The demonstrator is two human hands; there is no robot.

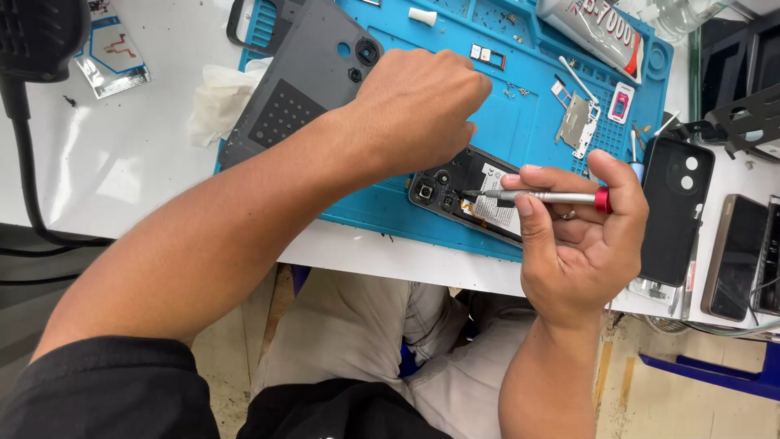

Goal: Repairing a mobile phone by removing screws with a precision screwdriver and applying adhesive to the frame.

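The slim silver screwdriver lies nearly level, its long axis running left to right, red cap toward the right and its fine tip pointing left into the opened phone. The phone sits slantwise on the near edge of the blue work mat, camera end to the left. A grey back cover, a metal shield plate and a glue tube lie farther back on the mat; a black case rests just beside it. The right hand pinches the screwdriver between thumb and fingers. The left hand, curled, presses on the phone's top, hiding part of it.
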